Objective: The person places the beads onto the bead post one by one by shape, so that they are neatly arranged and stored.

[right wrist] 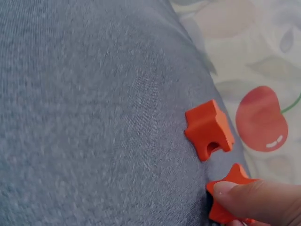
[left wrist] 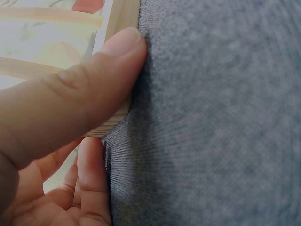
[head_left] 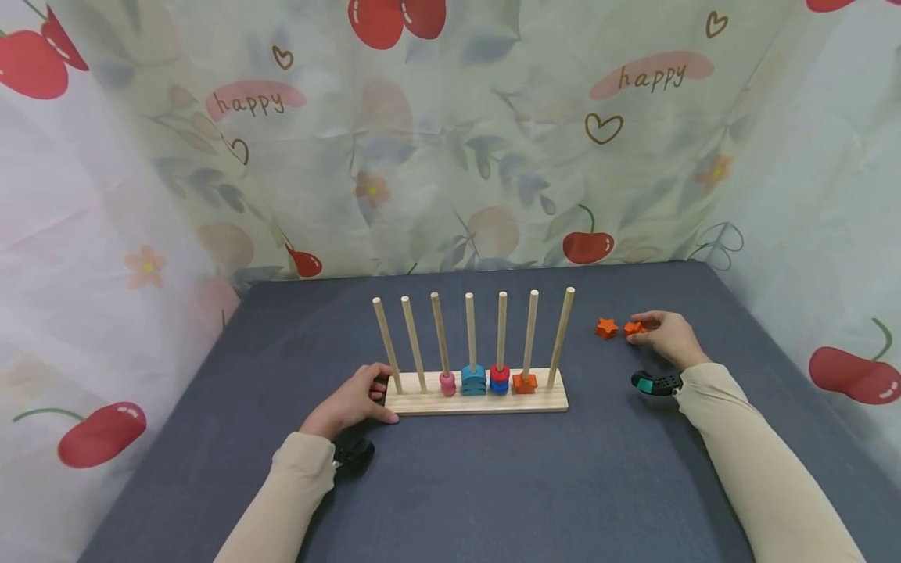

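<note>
A wooden peg stand (head_left: 436,403) with several upright pegs stands on the table. My left hand (head_left: 355,400) grips its left end, the thumb (left wrist: 117,52) along the front edge and the fingers at the end and behind. My right hand (head_left: 667,336) pinches an orange star bead (right wrist: 228,188) between thumb and fingers, which partly hide it. Beside it lies a second orange star bead (right wrist: 207,127), untouched. On the pegs sit a pink bead (head_left: 447,384), teal blocks (head_left: 474,381), a red bead (head_left: 500,374) over a blue bead (head_left: 500,387), and an orange star bead (head_left: 524,384).
The dark grey cloth-covered table (head_left: 479,485) stretches around the stand. A printed curtain (head_left: 436,156) hangs along its back and sides. The tall pegs rise between the stand's base and the curtain. A black wrist device (head_left: 655,383) sits at the right cuff.
</note>
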Action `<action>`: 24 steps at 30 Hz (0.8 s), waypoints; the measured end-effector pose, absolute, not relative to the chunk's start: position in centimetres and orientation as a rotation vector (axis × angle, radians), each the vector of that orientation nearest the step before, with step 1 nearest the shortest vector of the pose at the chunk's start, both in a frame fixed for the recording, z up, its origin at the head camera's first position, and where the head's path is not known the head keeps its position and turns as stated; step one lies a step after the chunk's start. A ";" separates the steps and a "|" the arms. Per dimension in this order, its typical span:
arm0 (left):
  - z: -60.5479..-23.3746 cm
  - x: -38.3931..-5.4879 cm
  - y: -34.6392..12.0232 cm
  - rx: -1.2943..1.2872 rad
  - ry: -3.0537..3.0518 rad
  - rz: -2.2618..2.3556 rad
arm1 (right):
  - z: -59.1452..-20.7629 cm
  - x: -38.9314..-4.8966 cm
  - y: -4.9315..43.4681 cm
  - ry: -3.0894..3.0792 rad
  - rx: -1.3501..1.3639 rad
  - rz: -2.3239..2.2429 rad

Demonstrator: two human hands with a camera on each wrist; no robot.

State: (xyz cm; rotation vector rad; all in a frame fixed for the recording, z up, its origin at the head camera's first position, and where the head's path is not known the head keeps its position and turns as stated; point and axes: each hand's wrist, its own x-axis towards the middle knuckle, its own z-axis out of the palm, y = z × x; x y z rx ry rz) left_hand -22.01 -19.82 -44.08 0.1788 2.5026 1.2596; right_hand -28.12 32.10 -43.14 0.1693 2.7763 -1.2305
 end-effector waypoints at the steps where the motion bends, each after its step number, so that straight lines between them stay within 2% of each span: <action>1: -44.1 -22.0 -19.8 0.177 2.504 1.259 | -43.2 -28.1 32.1 2.786 0.177 -1.232; 11: -44.1 -22.0 -19.7 0.178 2.510 1.251 | -42.2 -27.5 32.2 2.804 0.207 -1.393; 24: -44.1 -22.0 -19.8 0.179 2.506 1.254 | -36.0 -25.3 28.2 2.750 -0.008 -1.710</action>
